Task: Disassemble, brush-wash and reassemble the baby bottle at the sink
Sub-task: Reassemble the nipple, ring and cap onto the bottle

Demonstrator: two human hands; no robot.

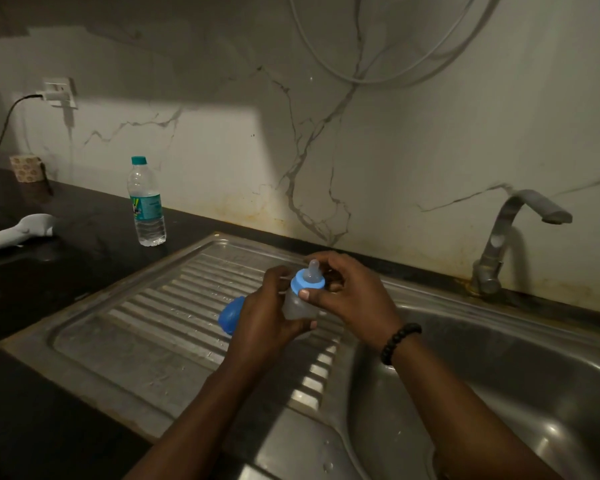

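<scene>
Over the ribbed drainboard (146, 327) of the steel sink (499, 368), the person holds the baby bottle (300, 306) upright between both hands. The left hand (260, 323) is wrapped closed around the cloudy plastic body, which looks light, stiff and probably slick if wet. The right hand (347, 296) is closed on the blue collar (307, 284), thumb pressed to its rim; that ridged ring seems the sensible place to twist. The silicone teat (314, 270) looks soft, so I'd avoid pinching it. A blue cap (231, 315) lies just beside the left hand.
</scene>
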